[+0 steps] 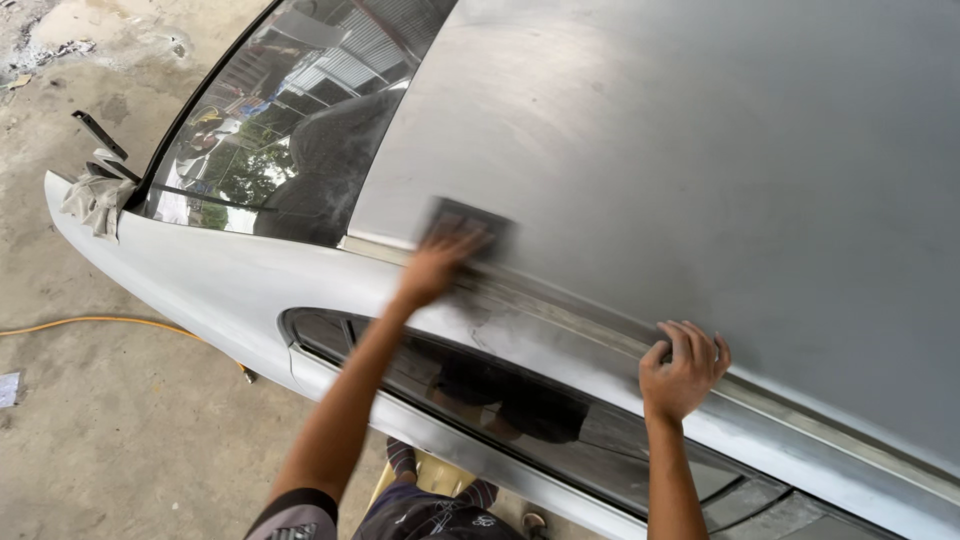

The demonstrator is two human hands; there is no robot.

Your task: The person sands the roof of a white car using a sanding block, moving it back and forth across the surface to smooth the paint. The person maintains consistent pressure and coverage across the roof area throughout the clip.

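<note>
On car roof (700, 150), left hand (435, 268) presses dark, blurred, prob. sanding pad (470, 222).

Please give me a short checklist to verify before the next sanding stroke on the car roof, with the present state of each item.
1. Left hand flat on the sanding pad: ok.
2. Pad lies on the roof near its edge: ok.
3. Right hand braced on the roof rail: ok.
4. Pad's grit condition: cannot tell, motion blur.
5. Hose on the floor away from the feet: ok.
6. Rag clear of the stroke: ok.
</note>
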